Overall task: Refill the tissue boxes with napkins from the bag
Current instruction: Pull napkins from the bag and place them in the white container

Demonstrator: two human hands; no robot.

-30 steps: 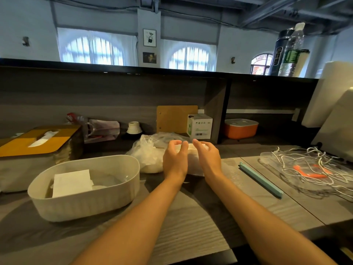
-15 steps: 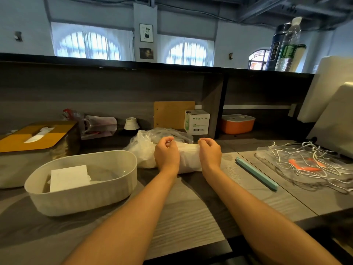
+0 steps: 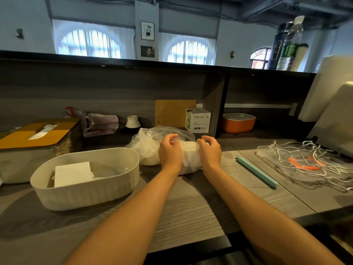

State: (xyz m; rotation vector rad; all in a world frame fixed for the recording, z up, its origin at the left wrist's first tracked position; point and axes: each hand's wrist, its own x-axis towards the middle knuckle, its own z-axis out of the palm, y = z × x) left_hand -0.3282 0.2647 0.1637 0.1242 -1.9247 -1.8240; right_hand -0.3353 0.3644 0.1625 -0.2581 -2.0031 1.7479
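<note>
Grey wood bench (image 3: 191,211), white tub (image 3: 86,194) holding folded napkins (image 3: 73,174), clear bag (image 3: 150,148) of napkins mid-bench, left hand (image 3: 170,153) and right hand (image 3: 209,152) now loosely curled over it, fists of a moment ago eased.

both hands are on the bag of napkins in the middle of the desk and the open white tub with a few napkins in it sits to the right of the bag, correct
Not quite. The head view shows the open white tub to the left of the bag of napkins, not the right. The rest holds: the left hand and right hand are both on the bag, mid-desk, and the tub holds a few napkins.
</note>
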